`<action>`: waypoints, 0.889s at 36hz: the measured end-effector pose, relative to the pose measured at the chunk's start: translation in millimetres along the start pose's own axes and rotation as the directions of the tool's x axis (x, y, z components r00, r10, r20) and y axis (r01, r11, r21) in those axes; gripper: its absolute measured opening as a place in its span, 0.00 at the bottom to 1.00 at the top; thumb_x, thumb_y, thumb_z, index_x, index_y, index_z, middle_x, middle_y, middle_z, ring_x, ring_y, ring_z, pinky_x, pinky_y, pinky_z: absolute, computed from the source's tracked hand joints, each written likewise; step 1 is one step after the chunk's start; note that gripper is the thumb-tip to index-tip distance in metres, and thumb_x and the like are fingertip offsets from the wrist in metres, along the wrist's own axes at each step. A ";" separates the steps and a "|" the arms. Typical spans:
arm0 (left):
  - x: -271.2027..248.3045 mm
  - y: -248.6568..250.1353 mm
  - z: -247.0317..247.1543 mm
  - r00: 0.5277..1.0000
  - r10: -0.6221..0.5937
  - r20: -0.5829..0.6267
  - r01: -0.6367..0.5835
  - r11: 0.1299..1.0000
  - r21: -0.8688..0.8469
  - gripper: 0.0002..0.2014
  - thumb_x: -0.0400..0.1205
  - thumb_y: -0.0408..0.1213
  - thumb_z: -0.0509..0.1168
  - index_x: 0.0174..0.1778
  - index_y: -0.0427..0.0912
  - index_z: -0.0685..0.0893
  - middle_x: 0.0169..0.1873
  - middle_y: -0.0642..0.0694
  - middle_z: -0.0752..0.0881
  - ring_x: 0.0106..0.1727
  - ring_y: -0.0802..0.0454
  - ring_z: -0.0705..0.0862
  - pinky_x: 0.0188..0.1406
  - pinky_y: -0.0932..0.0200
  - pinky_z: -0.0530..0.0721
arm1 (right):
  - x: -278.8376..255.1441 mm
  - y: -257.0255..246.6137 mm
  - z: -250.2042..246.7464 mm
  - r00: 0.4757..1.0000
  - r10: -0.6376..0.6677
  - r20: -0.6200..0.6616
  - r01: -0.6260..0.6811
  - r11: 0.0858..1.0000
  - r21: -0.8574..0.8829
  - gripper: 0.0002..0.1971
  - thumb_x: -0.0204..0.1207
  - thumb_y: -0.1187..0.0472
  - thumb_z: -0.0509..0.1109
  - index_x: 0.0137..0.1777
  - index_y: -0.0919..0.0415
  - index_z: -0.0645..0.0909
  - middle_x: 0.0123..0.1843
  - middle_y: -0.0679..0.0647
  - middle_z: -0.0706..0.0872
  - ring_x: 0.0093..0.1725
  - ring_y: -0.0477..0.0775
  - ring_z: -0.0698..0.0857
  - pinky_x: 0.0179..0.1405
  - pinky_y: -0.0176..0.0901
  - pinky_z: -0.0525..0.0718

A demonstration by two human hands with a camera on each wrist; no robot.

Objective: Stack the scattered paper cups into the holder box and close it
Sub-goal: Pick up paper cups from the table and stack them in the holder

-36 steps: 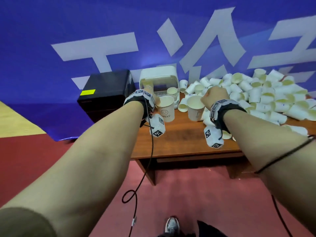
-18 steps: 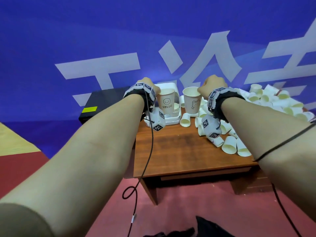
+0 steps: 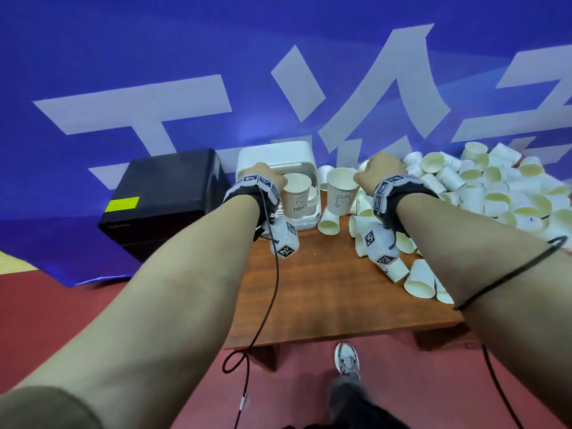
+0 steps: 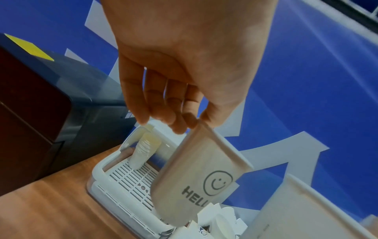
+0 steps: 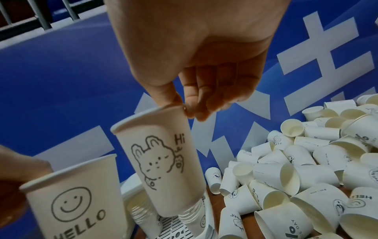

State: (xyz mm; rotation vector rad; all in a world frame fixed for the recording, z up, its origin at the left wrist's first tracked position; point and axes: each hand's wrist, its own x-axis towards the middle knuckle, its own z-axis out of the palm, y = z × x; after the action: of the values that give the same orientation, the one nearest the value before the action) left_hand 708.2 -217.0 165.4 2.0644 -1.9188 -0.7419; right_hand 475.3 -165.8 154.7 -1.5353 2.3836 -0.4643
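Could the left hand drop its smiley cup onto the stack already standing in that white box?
Probably yes. The left hand pinches the smiley cup by its rim just above the white holder box, whose front is open, and nothing covers the cup stack inside.

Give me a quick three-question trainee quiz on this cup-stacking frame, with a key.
1. True or false: the left hand pinches the HELLO cup by its rim.
2. What does the right hand hold? A) bunny cup B) lid C) nothing
3. Fill in: a cup stack already stands inside the white ____.

Key: 1 true; 2 A; 3 holder box.
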 end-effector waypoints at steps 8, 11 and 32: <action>79.3 3.0 52.0 0.997 -0.073 0.010 0.070 0.979 0.192 0.09 0.79 0.45 0.66 0.41 0.42 0.83 0.41 0.41 0.84 0.49 0.39 0.85 0.50 0.49 0.83 | 106.9 13.4 40.1 0.988 -0.028 0.153 0.038 0.997 -0.065 0.09 0.67 0.61 0.71 0.32 0.63 0.74 0.30 0.59 0.82 0.33 0.59 0.81 0.25 0.38 0.70; 103.3 7.5 69.9 0.995 -0.097 0.016 0.093 0.980 0.176 0.11 0.83 0.43 0.64 0.38 0.43 0.77 0.36 0.43 0.81 0.46 0.41 0.83 0.48 0.53 0.77 | 139.0 14.2 49.5 0.970 -0.015 0.242 0.034 0.997 -0.074 0.07 0.67 0.65 0.71 0.32 0.64 0.76 0.33 0.60 0.83 0.32 0.59 0.80 0.29 0.38 0.74; 168.4 4.8 124.1 0.939 -0.290 0.183 0.296 0.955 -0.010 0.20 0.84 0.43 0.68 0.28 0.46 0.69 0.33 0.44 0.79 0.38 0.47 0.80 0.43 0.58 0.84 | 217.8 19.9 80.5 0.934 0.003 0.356 0.047 0.990 -0.131 0.08 0.71 0.60 0.71 0.34 0.62 0.79 0.33 0.59 0.83 0.30 0.54 0.77 0.27 0.38 0.68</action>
State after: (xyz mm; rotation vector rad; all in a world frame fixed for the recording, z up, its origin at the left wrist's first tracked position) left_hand 644.1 -361.0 27.8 2.3622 -1.6815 -1.0546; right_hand 402.5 -366.9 62.1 -1.5505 2.1532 -0.0177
